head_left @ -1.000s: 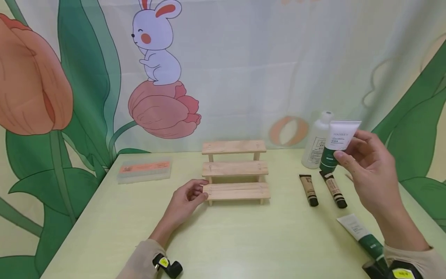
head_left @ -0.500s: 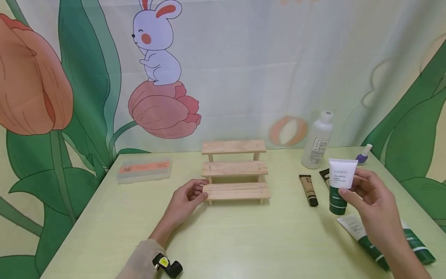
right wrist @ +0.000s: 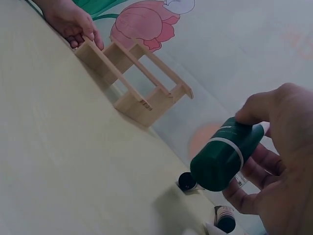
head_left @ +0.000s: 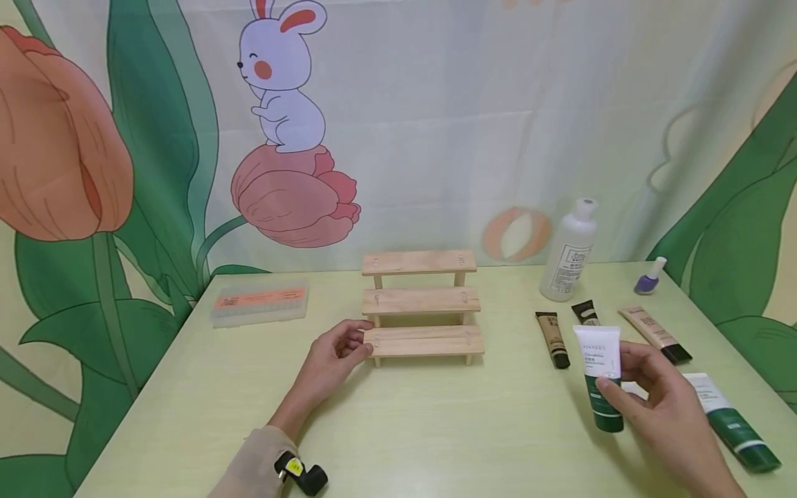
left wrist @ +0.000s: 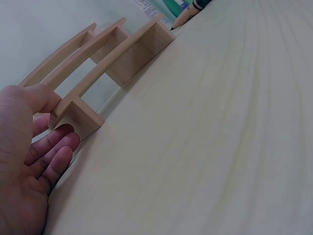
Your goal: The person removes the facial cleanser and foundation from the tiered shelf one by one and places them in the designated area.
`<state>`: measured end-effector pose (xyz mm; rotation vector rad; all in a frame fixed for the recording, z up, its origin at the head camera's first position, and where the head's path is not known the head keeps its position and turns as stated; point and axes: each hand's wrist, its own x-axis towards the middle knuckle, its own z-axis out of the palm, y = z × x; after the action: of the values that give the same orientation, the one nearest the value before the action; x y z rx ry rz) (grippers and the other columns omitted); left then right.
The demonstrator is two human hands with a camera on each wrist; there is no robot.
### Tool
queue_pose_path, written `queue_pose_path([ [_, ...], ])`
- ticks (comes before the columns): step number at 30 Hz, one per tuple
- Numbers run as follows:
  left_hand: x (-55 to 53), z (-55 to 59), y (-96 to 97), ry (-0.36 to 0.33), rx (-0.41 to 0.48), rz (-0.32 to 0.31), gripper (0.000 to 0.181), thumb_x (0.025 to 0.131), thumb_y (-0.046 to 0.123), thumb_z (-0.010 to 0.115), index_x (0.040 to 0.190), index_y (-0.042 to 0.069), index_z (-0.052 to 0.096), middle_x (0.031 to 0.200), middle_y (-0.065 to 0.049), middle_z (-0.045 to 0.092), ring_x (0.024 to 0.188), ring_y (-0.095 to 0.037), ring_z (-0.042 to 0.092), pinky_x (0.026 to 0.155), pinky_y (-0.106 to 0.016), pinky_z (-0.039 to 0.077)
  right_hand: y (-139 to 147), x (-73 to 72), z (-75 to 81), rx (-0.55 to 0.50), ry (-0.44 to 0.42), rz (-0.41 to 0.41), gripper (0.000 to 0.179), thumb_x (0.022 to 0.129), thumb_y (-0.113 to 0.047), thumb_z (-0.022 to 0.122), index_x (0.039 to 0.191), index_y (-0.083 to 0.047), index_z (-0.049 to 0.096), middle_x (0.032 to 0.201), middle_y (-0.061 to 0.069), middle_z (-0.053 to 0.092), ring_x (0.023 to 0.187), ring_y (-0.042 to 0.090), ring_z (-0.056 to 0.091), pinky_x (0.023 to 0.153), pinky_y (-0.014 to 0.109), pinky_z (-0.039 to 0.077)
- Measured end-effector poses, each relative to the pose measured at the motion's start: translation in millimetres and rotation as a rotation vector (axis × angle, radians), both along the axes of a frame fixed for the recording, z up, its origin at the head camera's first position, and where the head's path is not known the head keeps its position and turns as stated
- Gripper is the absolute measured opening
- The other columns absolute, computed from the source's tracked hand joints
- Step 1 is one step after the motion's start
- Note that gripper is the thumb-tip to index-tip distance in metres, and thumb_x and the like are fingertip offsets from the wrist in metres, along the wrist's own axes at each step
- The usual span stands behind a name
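My right hand (head_left: 663, 404) holds a white and green squeeze tube (head_left: 602, 380) upright, cap down, just above the table on the right. Thumb and fingers pinch its sides; its green cap end (right wrist: 220, 156) faces the right wrist camera. My left hand (head_left: 333, 356) grips the left end of the lowest step of a three-step wooden display stand (head_left: 423, 342). In the left wrist view the thumb lies on top of that step (left wrist: 93, 81), with the fingers curled below. Another similar tube is almost wholly hidden behind my right hand.
Behind the held tube lie a gold tube (head_left: 552, 339), a dark-ended tube (head_left: 585, 312) and a beige tube (head_left: 654, 334). A larger green-and-white tube (head_left: 731, 422) lies far right. A clear bottle (head_left: 568, 252) and purple nail polish (head_left: 647, 278) stand behind. A flat clear case (head_left: 260, 304) lies left.
My right hand has brought the squeeze tube down and toward me from beside the bottle, uncovering the nail polish and beige tube. The left hand stays on the stand.
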<state>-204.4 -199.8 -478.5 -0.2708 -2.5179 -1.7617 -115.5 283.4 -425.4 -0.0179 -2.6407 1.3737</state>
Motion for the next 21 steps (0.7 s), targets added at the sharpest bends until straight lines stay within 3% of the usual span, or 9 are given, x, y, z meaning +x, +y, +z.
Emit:
queue_pose_path([
  [4,-0.1,0.1,-0.1,-0.002,0.000,0.002,0.032,0.104,0.014,0.079,0.135,0.018,0.076,0.112,-0.009,0.072,0.093,-0.021,0.064,0.080,-0.024,0.052,0.2,1.3,-4.6,0.042,-0.053,0.053,0.067,0.105,-0.018,0.081,0.159,-0.001,0.045,0.141,0.021,0.063,0.104,0.000,0.060,0.082,0.016,0.058],
  [9,0.2,0.2,0.2,0.003,-0.001,0.000,0.031,0.104,0.015,0.079,0.135,0.017,0.076,0.112,-0.009,0.072,0.092,-0.020,0.064,0.079,-0.024,0.052,-0.5,1.3,-8.7,0.074,-0.087,0.115,0.071,0.101,-0.016,0.086,0.158,-0.002,0.046,0.129,0.019,0.066,0.103,0.012,0.066,0.079,0.023,0.061],
  [14,-0.2,-1.1,-0.3,-0.005,-0.011,-0.003,0.031,0.104,0.015,0.079,0.135,0.019,0.076,0.112,-0.009,0.072,0.092,-0.021,0.064,0.080,-0.025,0.053,-3.4,1.6,-11.4,0.135,-0.139,0.120,0.073,0.094,-0.022,0.093,0.152,-0.001,0.053,0.120,0.014,0.068,0.098,0.015,0.067,0.077,0.023,0.060],
  [21,0.8,0.6,-0.1,-0.007,-0.010,-0.002,0.031,0.104,0.016,0.079,0.135,0.018,0.076,0.112,-0.009,0.071,0.092,-0.021,0.064,0.079,-0.025,0.053,-4.0,-5.7,-9.2,0.200,-0.243,0.109,0.078,0.094,-0.033,0.093,0.152,0.001,0.053,0.119,0.011,0.069,0.103,0.024,0.066,0.075,0.022,0.057],
])
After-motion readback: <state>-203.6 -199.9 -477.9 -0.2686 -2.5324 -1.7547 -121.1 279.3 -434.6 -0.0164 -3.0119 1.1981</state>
